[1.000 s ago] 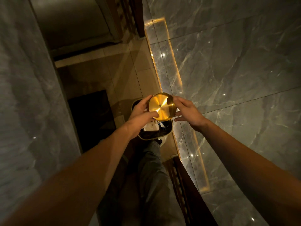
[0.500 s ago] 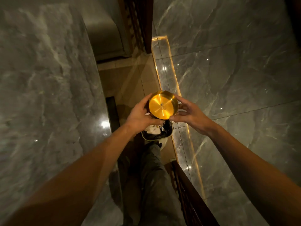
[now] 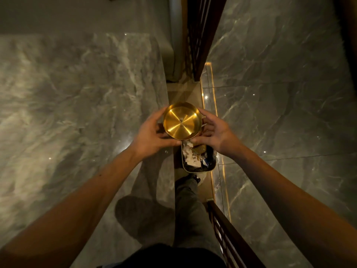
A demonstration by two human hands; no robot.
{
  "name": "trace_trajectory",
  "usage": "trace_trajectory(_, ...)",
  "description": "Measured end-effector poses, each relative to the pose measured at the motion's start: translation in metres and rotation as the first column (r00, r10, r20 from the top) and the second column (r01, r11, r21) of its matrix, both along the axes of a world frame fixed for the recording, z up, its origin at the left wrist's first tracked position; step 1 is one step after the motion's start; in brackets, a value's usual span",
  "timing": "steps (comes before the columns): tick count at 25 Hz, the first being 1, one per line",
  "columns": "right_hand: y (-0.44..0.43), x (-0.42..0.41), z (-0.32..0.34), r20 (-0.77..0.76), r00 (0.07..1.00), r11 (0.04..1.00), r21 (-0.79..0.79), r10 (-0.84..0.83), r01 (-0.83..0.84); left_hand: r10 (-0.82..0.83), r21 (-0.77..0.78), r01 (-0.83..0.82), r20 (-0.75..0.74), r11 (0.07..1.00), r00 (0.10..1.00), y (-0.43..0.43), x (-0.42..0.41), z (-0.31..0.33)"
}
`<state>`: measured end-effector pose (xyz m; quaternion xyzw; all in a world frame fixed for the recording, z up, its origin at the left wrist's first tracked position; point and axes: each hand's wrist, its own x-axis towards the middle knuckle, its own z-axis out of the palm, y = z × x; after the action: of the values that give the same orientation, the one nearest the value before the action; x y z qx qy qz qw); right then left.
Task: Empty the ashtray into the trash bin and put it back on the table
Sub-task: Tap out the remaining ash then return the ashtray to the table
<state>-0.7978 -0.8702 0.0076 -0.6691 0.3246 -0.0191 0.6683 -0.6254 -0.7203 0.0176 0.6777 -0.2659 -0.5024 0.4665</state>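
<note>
Floor strip with a trash bin

A tan tiled floor (image 3: pixel 180 93) runs between grey marble surfaces; the trash bin (image 3: pixel 210 161), full of crumpled paper, stands on it, a shoe (image 3: pixel 195 178) just behind the bin.

Single head-worn view, looking steeply down, hands close below

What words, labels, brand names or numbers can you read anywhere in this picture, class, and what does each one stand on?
None can be read.
gold ashtray: bare metal, no marking visible.
trash bin: crumpled paper scraps and a blue wrapper inside; any print is too small and dim to read.
Marble surfaces: no signs.
</note>
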Motion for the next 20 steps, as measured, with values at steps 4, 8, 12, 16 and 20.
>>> trace_trajectory(4,0.032,0.041,0.018,0.013,0.997,0.992,-0.104,0.073,-0.071,0.008,-0.02,-0.007,0.058,1.0,0.998,0.038,0.041,0.02)
trace_trajectory(8,0.074,0.082,0.031,-0.011,0.998,0.987,-0.153,0.057,-0.058,0.025,-0.068,-0.019,0.094,0.997,0.995,0.082,0.079,0.029)
trace_trajectory(12,0.112,0.113,0.037,0.009,0.995,0.977,-0.19,0.098,-0.095,0.067,-0.106,-0.053,0.141,0.993,0.988,0.127,0.106,0.04)
trace_trajectory(16,0.137,0.131,0.043,0.05,0.987,0.967,-0.212,0.155,-0.141,0.133,-0.111,-0.111,0.221,0.988,0.966,0.163,0.117,0.049)
trace_trajectory(20,0.147,0.142,0.047,0.068,0.972,0.956,-0.21,0.223,-0.205,0.174,-0.14,-0.132,0.35,0.981,0.92,0.184,0.113,0.061)
